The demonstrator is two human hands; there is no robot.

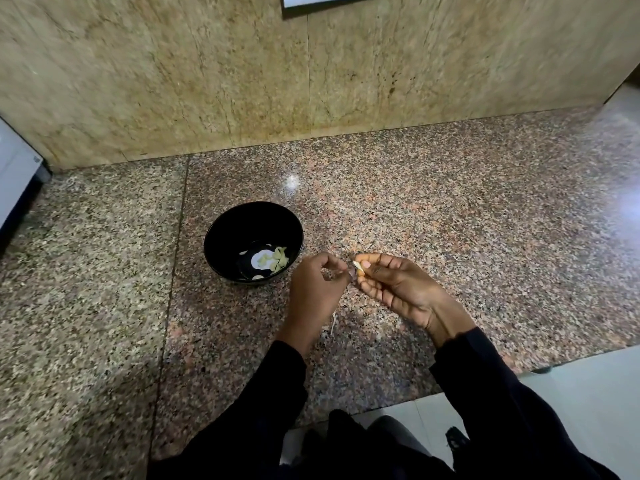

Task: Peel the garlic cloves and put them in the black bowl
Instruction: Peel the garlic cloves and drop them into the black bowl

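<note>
Stretching across most of the view, the surface (450, 209) is polished speckled granite in pink, grey and black, laid in slabs with a dark seam running down its left part and a bright glint of light near its middle. Behind it rises a wall (173, 81) of mottled tan stone panels, split by a thin vertical joint, and the lower edge of a dark-framed white panel (325, 3) shows at the very top. A pale appliance or cabinet corner (15, 174) juts in at the far left (too little of it shows to tell which). Light floor tiles (581, 386) lie beyond the surface's near right edge. The black bowl (221, 244) stands on the surface left of centre, with several peeled garlic cloves (277, 259) lying in its bottom. Just right of the bowl, the right hand (398, 285) pinches a garlic clove (358, 267) between thumb and fingertips, while the left hand (315, 289), its grip curled, pinches a thin bit of skin beside that clove. Dark sleeves (502, 393) cover both forearms. A pale sliver of peel (333, 322) shows just below the left hand.
</note>
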